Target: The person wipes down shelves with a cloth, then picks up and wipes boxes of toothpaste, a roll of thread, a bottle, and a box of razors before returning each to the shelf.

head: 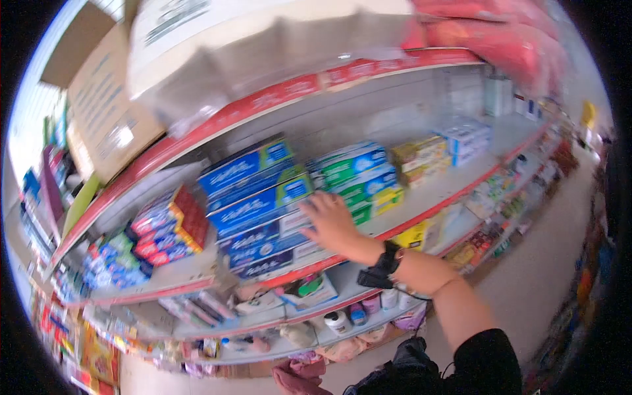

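My right hand (pixel 328 224), with a black strap device at the wrist, reaches in from the lower right with its fingers apart. Its fingertips are at the right end of a stack of blue cartons (pixel 247 207) on a shelf; blur hides whether they touch. Just right of the fingers stand green, blue and yellow cartons (pixel 365 182). Red-and-blue packs (pixel 165 229) lie left of the blue stack, beside smaller blue and green packs (pixel 111 261). My left hand is out of view.
The shelf's red front edge (pixel 429 213) runs below my hand. Lower shelves hold bottles (pixel 337 322) and other goods. Above are a large wrapped white package (pixel 276 49), a cardboard box (pixel 111 108) and red bags (pixel 493 44). Pink cloth (pixel 301 377) lies low down.
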`<state>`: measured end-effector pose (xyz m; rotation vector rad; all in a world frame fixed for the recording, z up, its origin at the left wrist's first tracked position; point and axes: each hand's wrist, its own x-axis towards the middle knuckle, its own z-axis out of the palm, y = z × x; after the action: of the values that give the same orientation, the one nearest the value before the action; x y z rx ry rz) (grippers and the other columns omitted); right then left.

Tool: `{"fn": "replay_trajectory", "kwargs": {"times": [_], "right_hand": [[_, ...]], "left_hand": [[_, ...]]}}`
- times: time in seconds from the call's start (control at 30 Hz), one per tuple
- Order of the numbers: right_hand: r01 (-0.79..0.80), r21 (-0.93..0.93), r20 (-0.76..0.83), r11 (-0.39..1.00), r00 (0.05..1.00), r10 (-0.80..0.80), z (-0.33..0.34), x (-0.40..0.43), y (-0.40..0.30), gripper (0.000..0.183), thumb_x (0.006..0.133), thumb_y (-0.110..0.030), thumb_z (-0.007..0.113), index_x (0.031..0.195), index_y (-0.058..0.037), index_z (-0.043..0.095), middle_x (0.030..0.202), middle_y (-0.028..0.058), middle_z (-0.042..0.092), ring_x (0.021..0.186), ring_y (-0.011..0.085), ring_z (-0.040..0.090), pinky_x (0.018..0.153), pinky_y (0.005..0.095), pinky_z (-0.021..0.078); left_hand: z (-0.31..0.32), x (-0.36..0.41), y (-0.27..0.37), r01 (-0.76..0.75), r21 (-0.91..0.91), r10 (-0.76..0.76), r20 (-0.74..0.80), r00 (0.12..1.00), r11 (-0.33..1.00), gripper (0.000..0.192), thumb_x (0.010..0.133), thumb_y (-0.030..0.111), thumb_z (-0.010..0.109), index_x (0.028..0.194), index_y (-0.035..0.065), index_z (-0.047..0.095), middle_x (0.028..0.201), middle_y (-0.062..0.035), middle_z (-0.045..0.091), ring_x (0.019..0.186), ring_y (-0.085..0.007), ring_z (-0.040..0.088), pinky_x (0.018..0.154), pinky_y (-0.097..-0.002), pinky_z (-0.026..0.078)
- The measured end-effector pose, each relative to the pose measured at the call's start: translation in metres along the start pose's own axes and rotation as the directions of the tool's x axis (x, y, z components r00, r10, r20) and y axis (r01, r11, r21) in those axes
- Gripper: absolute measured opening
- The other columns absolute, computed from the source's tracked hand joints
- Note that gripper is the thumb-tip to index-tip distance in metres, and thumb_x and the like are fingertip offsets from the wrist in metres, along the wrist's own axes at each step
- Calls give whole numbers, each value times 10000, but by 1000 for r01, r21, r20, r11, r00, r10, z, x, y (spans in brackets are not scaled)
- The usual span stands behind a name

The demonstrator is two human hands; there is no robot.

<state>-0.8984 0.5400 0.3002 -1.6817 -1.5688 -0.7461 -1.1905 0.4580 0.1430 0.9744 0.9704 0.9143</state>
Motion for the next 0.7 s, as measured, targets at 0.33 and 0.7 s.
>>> {"fn": "replay_trajectory", "kwargs": {"times": [0.33,0.7], "right_hand": [[-360,670,519,650,852,-63,65,-205,-110,571,739,-269,561,1195,-35,309,1123,173,404,1012,324,409,850,369,329],[-824,418,851,383,503,151,49,-330,-27,709,704,-470,562,1181,-15,299,1075,198,446,887,329,514,746,346,422]], "left_hand": [[-16,37,-55,511,-187,-390,448,805,839,695,713,587,429,1113,26,336,806,-153,501,515,-214,481,368,-411,359],[80,50,-77,545,131,-523,530,668,828,621,764,539,358,1146,51,324,967,-178,499,755,-270,509,586,-488,384]]}}
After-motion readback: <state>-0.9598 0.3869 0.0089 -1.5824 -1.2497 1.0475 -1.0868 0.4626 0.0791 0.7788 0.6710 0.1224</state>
